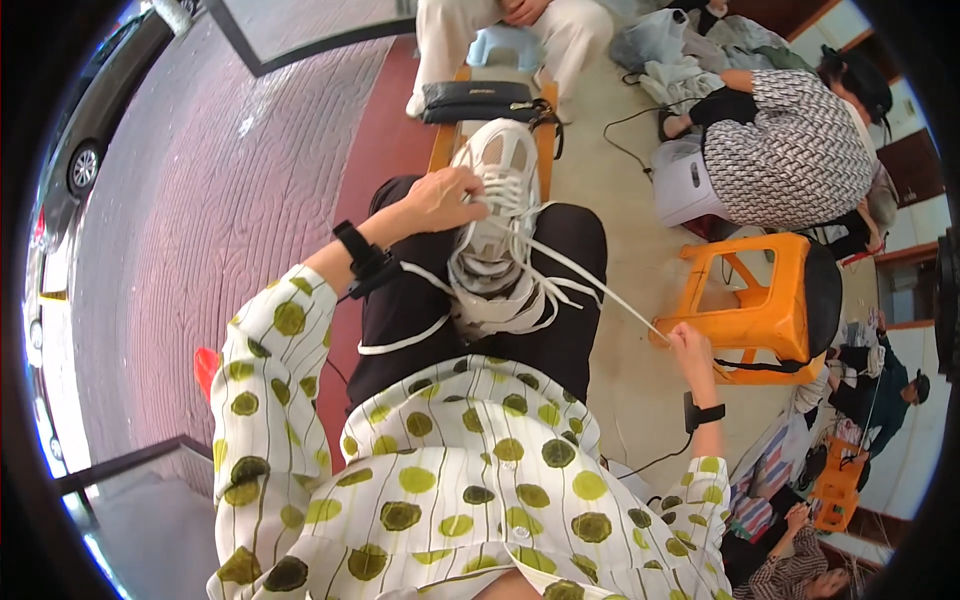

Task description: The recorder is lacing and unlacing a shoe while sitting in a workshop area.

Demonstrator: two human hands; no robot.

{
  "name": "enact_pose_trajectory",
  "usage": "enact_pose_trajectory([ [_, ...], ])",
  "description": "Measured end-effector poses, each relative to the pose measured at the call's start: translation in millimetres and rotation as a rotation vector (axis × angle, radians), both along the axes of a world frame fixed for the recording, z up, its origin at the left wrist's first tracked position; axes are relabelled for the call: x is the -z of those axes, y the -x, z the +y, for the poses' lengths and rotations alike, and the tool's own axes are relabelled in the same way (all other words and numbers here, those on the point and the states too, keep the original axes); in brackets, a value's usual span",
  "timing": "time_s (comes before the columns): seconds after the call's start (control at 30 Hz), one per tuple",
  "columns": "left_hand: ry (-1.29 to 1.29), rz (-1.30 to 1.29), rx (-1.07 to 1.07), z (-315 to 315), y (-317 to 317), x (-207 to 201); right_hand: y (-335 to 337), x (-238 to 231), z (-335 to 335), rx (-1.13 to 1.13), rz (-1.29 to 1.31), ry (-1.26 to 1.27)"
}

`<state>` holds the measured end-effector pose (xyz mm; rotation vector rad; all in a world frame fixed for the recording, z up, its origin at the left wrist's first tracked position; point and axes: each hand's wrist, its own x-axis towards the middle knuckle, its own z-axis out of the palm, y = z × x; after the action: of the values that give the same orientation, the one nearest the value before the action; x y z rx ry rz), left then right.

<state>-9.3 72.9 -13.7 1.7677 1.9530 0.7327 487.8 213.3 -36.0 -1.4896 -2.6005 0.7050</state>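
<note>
A white and beige sneaker lies on my lap, toe pointing away, resting on my black trousers. White laces run loose over its tongue and trail to both sides. My left hand grips the shoe at its left side near the eyelets. My right hand is out to the right, pinching the end of one lace and pulling it taut away from the shoe. Both wrists carry black bands.
An orange plastic stool stands right of my knee. A black pouch lies on another orange stool ahead, with a seated person behind it. A person in a patterned top crouches at the upper right. Other people sit at the lower right.
</note>
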Motion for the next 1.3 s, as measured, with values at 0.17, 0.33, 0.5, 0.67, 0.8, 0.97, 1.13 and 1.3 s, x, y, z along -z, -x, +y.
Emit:
enact_pose_trajectory([
  [0.17,0.052,0.001,0.01,-3.5,0.6,-0.6,15.8,16.1,4.5,0.016,-0.234,0.008],
  [0.33,-0.04,0.055,0.002,-1.5,-2.2,-8.1,8.9,11.9,13.5,0.034,-0.199,0.063],
  [0.5,-0.07,0.163,-0.074,-7.8,-1.7,10.3,0.3,67.1,27.4,-0.202,-0.043,-0.024],
  [0.67,-0.162,0.089,-0.026,-13.7,-13.4,3.9,109.9,-13.7,0.0,-0.243,0.45,-0.201],
  [0.8,-0.162,0.079,-0.005,-16.9,-12.2,5.9,193.9,-42.9,-29.1,-0.401,0.674,-0.16],
  [0.97,-0.114,0.06,-0.031,-9.9,-11.3,-0.5,229.0,-15.6,-39.5,-0.614,0.569,-0.194],
  [1.13,-0.161,0.042,-0.016,-7.5,11.3,6.2,250.6,2.9,-40.0,-0.623,0.556,-0.259],
  [1.3,-0.152,0.005,0.042,0.4,0.4,-4.0,244.9,5.4,-45.4,-0.569,0.605,-0.367],
])
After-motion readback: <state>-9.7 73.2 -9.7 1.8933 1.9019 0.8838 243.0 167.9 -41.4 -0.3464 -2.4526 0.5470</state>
